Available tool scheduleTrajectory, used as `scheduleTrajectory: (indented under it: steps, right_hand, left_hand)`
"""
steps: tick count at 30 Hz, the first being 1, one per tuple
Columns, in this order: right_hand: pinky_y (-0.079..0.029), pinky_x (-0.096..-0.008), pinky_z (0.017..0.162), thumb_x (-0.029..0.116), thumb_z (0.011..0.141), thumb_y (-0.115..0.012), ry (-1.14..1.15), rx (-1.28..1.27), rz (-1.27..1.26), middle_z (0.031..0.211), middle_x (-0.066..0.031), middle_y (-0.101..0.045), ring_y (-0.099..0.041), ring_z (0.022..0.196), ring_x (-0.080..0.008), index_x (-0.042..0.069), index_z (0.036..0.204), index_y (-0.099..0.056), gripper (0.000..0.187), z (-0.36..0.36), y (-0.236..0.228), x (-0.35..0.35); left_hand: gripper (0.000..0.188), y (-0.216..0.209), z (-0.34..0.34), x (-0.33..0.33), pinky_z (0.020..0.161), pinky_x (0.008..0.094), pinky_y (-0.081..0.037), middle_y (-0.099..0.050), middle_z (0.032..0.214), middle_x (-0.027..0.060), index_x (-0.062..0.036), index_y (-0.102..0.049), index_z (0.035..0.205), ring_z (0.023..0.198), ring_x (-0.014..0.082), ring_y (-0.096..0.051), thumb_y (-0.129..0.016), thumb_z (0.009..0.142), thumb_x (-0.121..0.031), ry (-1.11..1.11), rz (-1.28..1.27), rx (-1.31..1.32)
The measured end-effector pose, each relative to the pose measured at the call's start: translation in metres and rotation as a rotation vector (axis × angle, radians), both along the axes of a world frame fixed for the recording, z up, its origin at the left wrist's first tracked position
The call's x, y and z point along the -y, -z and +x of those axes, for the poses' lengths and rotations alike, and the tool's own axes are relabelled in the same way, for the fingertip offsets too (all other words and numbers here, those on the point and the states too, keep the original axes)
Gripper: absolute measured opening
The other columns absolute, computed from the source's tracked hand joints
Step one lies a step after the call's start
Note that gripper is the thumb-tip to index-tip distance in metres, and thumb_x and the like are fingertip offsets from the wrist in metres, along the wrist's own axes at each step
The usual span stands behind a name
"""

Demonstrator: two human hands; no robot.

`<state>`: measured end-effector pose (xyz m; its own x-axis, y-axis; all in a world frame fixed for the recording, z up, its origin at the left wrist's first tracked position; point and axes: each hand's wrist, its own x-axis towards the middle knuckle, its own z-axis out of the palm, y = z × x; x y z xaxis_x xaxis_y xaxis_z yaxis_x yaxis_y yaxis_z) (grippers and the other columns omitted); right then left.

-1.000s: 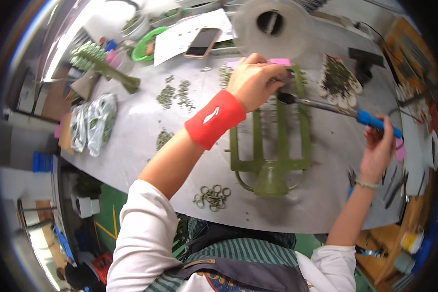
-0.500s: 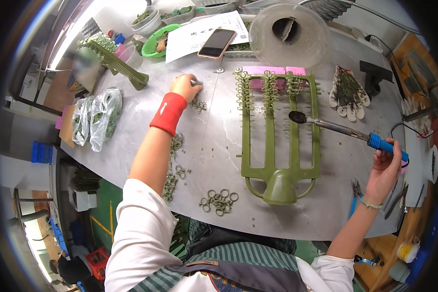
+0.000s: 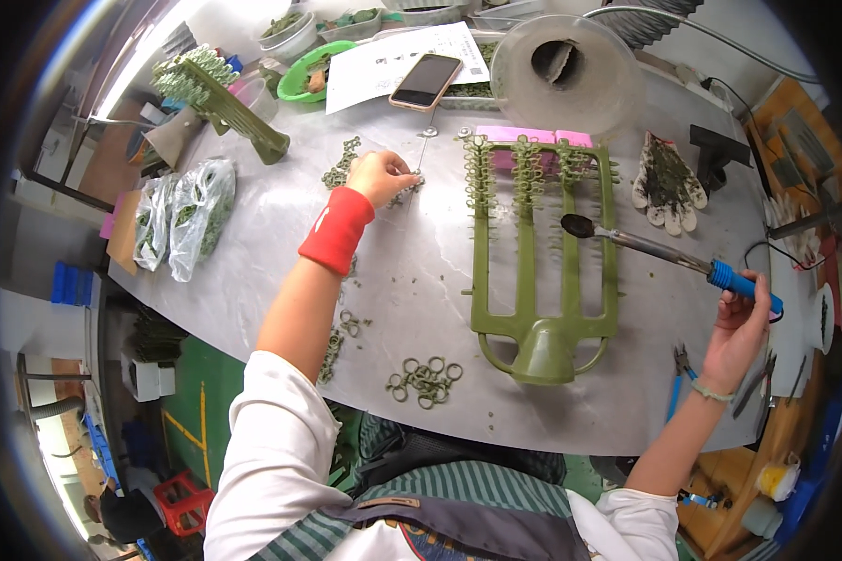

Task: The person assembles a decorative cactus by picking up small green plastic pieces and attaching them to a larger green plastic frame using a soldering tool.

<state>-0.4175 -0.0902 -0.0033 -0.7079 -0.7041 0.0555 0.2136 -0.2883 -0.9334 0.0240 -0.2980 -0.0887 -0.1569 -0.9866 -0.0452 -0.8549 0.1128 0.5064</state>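
Observation:
My right hand point(image 3: 734, 329) is closed around the blue handle of a soldering iron point(image 3: 662, 248). Its dark, spoon-shaped tip hangs over the right part of a green frame point(image 3: 544, 346) with long bars and a cup-like base. Small green rings point(image 3: 526, 178) stand in rows along the frame's far end. Left of the frame, my left hand point(image 3: 380, 178) reaches down to the table with thumb and fingers pinched together. Some green rings show beneath and beside its fingertips; what the pinch holds is too small to tell. Another cluster of rings point(image 3: 341, 165) lies just left of that hand.
Loose rings point(image 3: 425, 381) lie near the table's front edge. Pink blocks point(image 3: 510, 161) sit under the frame's far end. A stained glove point(image 3: 668, 182) and blue-handled pliers point(image 3: 679, 379) lie to the right. Plastic bags point(image 3: 196, 220), a phone point(image 3: 427, 80) and a large translucent bucket point(image 3: 568, 79) surround the work.
My left hand has shifted to the right, uncovering the cluster of rings at its left. My right hand keeps the soldering iron in nearly the same place. The whole view has shifted slightly.

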Motion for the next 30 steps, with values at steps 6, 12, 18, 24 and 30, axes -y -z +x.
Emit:
scheduleTrajectory:
  steps: [6,12,18,24,30]
  right_hand:
    - [-0.051,-0.0189,0.056,0.025,0.088,-0.062,0.030,-0.017,-0.007,0.072,-0.0045,-0.062,-0.060,0.059,-0.0095,0.000,0.090,-0.062,0.025,0.005,-0.003,0.000]
    - [-0.053,-0.0221,0.057,0.024,0.089,-0.062,0.023,-0.027,-0.043,0.070,-0.0060,-0.063,-0.063,0.060,-0.0115,0.000,0.088,-0.063,0.024,-0.006,0.007,0.004]
    - [-0.055,-0.0233,0.059,0.022,0.088,-0.061,-0.013,-0.005,-0.073,0.071,-0.0066,-0.064,-0.064,0.061,-0.0123,-0.002,0.089,-0.063,0.024,-0.006,0.019,0.014]
    - [-0.055,-0.0238,0.058,0.022,0.089,-0.061,-0.033,0.040,-0.070,0.071,-0.0061,-0.064,-0.064,0.061,-0.0132,-0.001,0.089,-0.063,0.023,-0.006,0.032,0.022]
    - [-0.055,-0.0239,0.059,0.022,0.089,-0.061,-0.040,0.077,-0.074,0.071,-0.0067,-0.064,-0.064,0.061,-0.0134,-0.002,0.090,-0.063,0.024,-0.008,0.038,0.027]
  left_hand:
    - [0.011,-0.040,-0.015,-0.020,0.069,0.0227,-0.050,-0.067,0.085,0.0044,-0.0012,-0.062,0.091,0.077,0.0105,-0.063,-0.067,0.081,-0.005,0.009,-0.082,-0.550]
    - [0.023,-0.089,-0.127,-0.070,0.076,0.0222,-0.051,-0.065,0.092,0.0038,-0.0021,-0.062,0.107,0.085,0.0101,-0.063,-0.063,0.085,0.001,0.371,-0.183,-0.584]
    - [0.020,-0.083,-0.173,-0.069,0.073,0.0304,-0.051,-0.065,0.091,0.0099,-0.0066,-0.067,0.100,0.079,0.0193,-0.064,-0.068,0.080,-0.006,0.477,-0.348,-0.319]
    - [0.022,-0.071,-0.185,-0.060,0.077,0.0340,-0.048,-0.061,0.086,0.0067,-0.0131,-0.069,0.096,0.083,0.0223,-0.057,-0.072,0.075,-0.012,0.503,-0.550,-0.149]
    - [0.023,-0.065,-0.193,-0.057,0.080,0.0347,-0.046,-0.062,0.083,0.0050,-0.0137,-0.070,0.096,0.085,0.0227,-0.056,-0.073,0.073,-0.012,0.542,-0.588,-0.098]
